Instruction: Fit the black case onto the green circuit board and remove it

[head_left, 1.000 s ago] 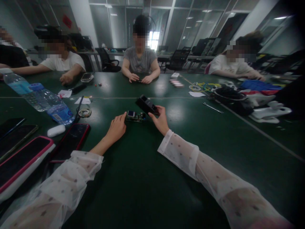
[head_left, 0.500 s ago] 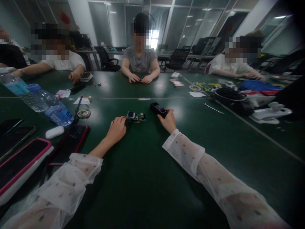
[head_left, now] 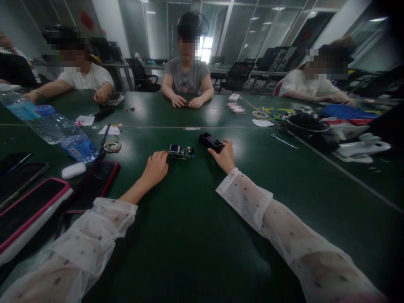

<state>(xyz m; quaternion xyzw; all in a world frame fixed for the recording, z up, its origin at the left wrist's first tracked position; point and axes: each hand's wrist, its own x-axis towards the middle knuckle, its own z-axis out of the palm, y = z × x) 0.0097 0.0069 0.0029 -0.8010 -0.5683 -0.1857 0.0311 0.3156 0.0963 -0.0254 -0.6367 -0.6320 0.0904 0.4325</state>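
Note:
My left hand [head_left: 155, 167] rests on the dark green table, its fingertips closed at the left end of a small green circuit board [head_left: 183, 154] with a little screen on it. Across from it, my right hand [head_left: 224, 156] grips the near right end of a black rectangular plastic case [head_left: 210, 142] between thumb and fingers. Slots or openings show on the case's upper face. A short stretch of tabletop separates the board from the case. White sheer sleeves with dark stars cover both forearms.
On the left lie plastic bottles [head_left: 67, 139], a white earbud case [head_left: 73, 170], a red-edged phone [head_left: 96, 183] and a pink-rimmed device [head_left: 31, 212]. A wrench [head_left: 284, 142] lies to the right, near cables and a black bag [head_left: 307, 126]. Several people sit across the table.
The view has tilted slightly, shifting everything a little. Both hands, the circuit board and the black case keep nearly the same positions relative to each other.

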